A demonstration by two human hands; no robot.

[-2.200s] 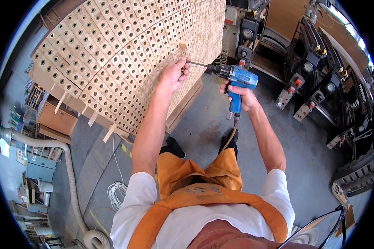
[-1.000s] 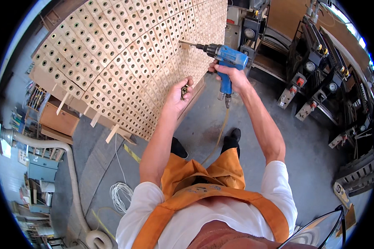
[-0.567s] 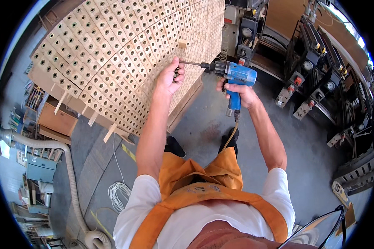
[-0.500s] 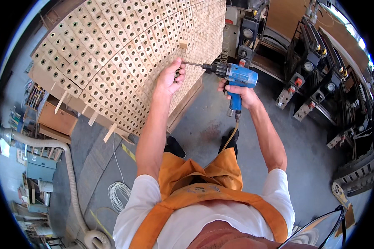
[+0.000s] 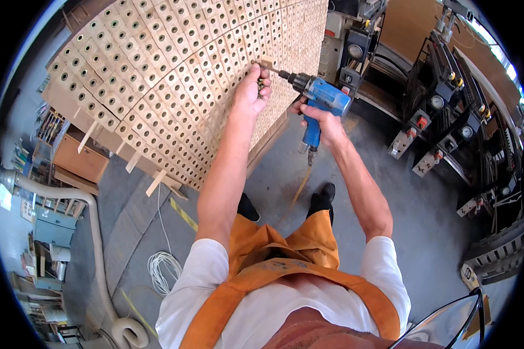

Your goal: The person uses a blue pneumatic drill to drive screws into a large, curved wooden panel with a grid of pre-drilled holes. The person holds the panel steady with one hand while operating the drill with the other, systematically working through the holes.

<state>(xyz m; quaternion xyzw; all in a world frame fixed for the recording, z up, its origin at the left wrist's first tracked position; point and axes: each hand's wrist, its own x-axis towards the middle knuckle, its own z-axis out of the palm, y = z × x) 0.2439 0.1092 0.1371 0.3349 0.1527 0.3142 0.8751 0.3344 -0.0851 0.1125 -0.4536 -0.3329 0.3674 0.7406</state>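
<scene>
My right hand [image 5: 325, 121] grips a blue air drill [image 5: 326, 96] by its handle, index finger at the trigger. A hose [image 5: 301, 186] hangs from the handle's base. From the chuck, a long thin bit [image 5: 269, 68] points up and left at a large wooden panel [image 5: 157, 55] with rows of holes, many ringed with metal. My left hand [image 5: 251, 92] is closed beside the bit's tip, thumb and forefinger at the panel face. Small metal inserts [image 5: 261, 87] show within its curled fingers. Whether the tip sits in a hole is hidden by the fingertips.
Thin wooden strips [image 5: 155, 182] stick out from the panel's lower edge. Dark machines with gauges [image 5: 436, 102] line the right side. A coiled white cable [image 5: 164, 270] and a pale flexible duct [image 5: 99, 250] lie on the floor at left.
Both hands have moved up toward the panel. The drill has shifted up and left and now tilts, its bit brought to the left fingertips at the panel face.
</scene>
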